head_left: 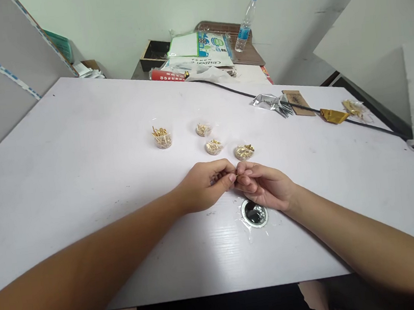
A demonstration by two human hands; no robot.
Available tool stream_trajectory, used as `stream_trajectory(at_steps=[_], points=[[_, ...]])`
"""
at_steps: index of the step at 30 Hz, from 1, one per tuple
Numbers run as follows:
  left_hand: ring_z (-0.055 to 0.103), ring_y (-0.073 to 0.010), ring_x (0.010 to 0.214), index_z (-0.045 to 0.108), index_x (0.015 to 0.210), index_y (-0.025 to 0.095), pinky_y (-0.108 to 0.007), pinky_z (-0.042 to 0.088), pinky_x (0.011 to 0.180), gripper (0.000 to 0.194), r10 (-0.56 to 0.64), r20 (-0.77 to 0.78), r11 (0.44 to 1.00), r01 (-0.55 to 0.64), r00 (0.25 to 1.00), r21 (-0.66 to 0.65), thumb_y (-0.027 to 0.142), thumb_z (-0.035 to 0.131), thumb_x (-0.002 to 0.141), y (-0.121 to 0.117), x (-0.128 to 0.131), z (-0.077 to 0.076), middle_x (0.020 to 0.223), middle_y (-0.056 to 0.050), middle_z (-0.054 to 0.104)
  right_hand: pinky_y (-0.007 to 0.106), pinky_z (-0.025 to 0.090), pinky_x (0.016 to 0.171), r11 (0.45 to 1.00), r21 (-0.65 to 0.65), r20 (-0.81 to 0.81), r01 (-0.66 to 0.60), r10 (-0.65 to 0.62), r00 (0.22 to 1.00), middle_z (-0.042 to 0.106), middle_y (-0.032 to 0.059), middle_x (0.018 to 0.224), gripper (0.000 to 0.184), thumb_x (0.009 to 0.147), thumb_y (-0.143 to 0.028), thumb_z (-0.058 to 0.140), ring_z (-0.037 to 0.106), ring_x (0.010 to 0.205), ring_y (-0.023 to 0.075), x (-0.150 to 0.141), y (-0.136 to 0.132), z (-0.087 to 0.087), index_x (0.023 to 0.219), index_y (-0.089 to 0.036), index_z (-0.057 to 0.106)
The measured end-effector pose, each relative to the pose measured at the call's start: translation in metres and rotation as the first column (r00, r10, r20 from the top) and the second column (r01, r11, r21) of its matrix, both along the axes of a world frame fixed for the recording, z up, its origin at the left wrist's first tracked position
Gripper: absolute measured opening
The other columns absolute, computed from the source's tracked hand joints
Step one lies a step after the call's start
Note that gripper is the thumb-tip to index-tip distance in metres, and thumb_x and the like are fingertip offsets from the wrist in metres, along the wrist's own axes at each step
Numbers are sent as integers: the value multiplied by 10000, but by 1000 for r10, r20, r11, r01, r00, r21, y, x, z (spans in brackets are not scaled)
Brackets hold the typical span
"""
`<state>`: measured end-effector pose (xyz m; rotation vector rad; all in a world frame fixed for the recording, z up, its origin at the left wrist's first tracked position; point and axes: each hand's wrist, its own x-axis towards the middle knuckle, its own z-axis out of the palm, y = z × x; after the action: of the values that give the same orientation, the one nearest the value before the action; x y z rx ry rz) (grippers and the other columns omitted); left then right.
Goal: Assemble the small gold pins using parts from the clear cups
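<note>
My left hand (pixel 210 184) and my right hand (pixel 265 181) meet above the table, fingertips touching. Between them is a tiny gold-coloured metal piece (pixel 237 175), pinched by the thumb and fingers of both hands; its exact shape is too small to make out. Just beyond my hands stand small clear cups of gold-coloured metal parts: one cup (pixel 244 152) close by my right fingers, another cup (pixel 214 147) behind my left hand, a third cup (pixel 203 129) farther back. To the left, a fuller cup (pixel 163 138) holds longer gold pins.
A round cable hole (pixel 254 213) edged with clear tape lies below my right hand. A black cable (pixel 229 89) crosses the back of the white table (pixel 93 167), near silver packets (pixel 271 104) and gold foil (pixel 334 115). Behind stands a water bottle (pixel 245 27).
</note>
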<state>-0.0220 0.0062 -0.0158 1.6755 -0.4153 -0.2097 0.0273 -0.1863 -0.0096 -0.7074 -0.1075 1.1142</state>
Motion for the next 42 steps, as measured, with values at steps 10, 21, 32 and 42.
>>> stream_trajectory(at_steps=[10, 21, 32, 42], points=[[554, -116, 714, 587, 875, 122, -256, 482, 675, 123, -42, 9, 997, 43, 999, -70, 233, 538, 895, -1, 2, 3, 765, -26, 600, 44, 481, 447, 998, 46, -12, -45, 46, 999, 670, 2, 684, 97, 799, -82, 657, 635, 563, 38, 0, -1, -1, 865, -111, 722], [571, -133, 715, 551, 827, 128, -268, 484, 657, 117, -18, 55, 999, 20, 998, -31, 234, 538, 872, 0, 0, 3, 761, -37, 605, 38, 463, 425, 1000, -24, 1, -19, 19, 1000, 648, -10, 654, 74, 769, -100, 703, 625, 552, 38, -2, 0, 0, 836, -128, 718], [520, -112, 661, 575, 827, 118, -251, 435, 618, 98, 40, 141, 999, -39, 989, -5, 191, 525, 867, -1, -2, 5, 734, -25, 603, 37, 469, 431, 999, 6, 24, 39, -40, 999, 656, -13, 639, 80, 765, -89, 707, 618, 534, 34, -7, 5, 2, 831, -132, 722], [507, -97, 637, 547, 802, 139, -235, 413, 596, 82, 47, 191, 998, -54, 980, 29, 176, 515, 867, -1, -2, 6, 713, -2, 593, 59, 364, 359, 986, -109, 60, 127, -121, 991, 584, -39, 565, 109, 694, -115, 720, 526, 466, 36, -10, 8, 5, 754, -156, 639]])
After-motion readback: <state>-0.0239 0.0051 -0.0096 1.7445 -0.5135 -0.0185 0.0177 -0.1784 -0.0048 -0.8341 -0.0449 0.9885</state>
